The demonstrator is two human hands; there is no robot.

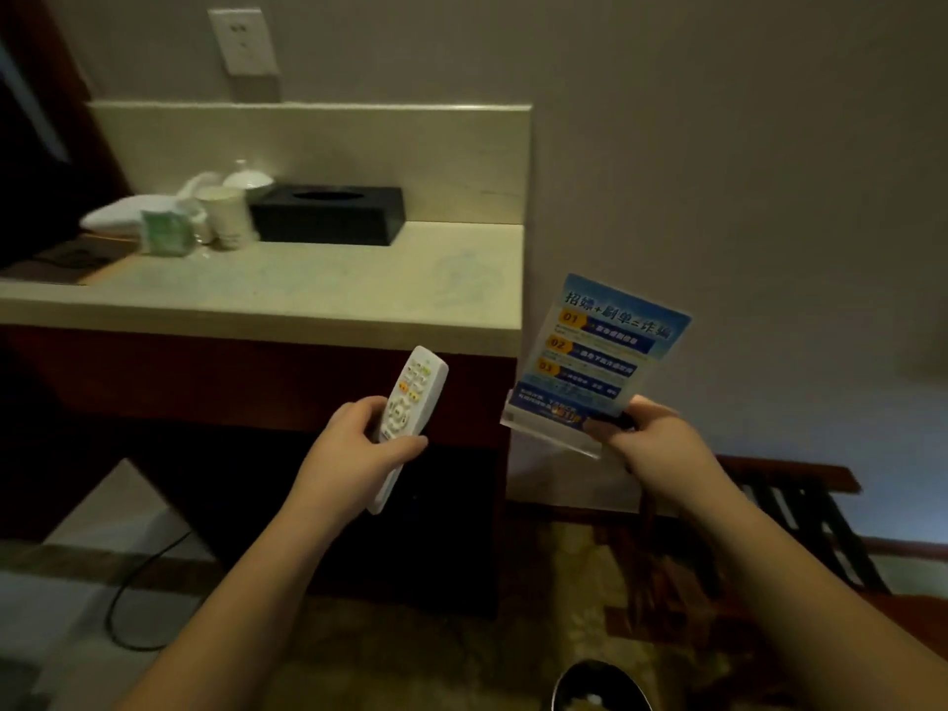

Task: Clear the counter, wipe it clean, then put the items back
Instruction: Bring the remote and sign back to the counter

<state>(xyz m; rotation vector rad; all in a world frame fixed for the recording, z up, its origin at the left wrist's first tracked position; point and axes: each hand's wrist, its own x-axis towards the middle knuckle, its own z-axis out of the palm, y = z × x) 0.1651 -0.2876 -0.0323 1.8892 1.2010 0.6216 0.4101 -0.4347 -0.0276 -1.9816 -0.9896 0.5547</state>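
Observation:
My left hand [354, 443] grips a white remote control [410, 402] in front of the counter's edge, below counter height. My right hand [649, 438] holds a clear acrylic sign stand with a blue printed card [600, 351] by its base, off the counter's right end. The pale stone counter [318, 289] still carries a black tissue box [328, 213], paper cups [228, 215], a green packet [164, 230], a white lidded cup [249, 179] and a white cloth-like item [125, 213] at its back left.
A dark screen [25, 161] stands at the far left beside a wooden tray [77, 256]. A wall socket [245, 41] sits above the backsplash. A luggage rack [800, 510] stands at right, a black cable [138, 597] lies on the floor, and a dark bin [600, 685] is below.

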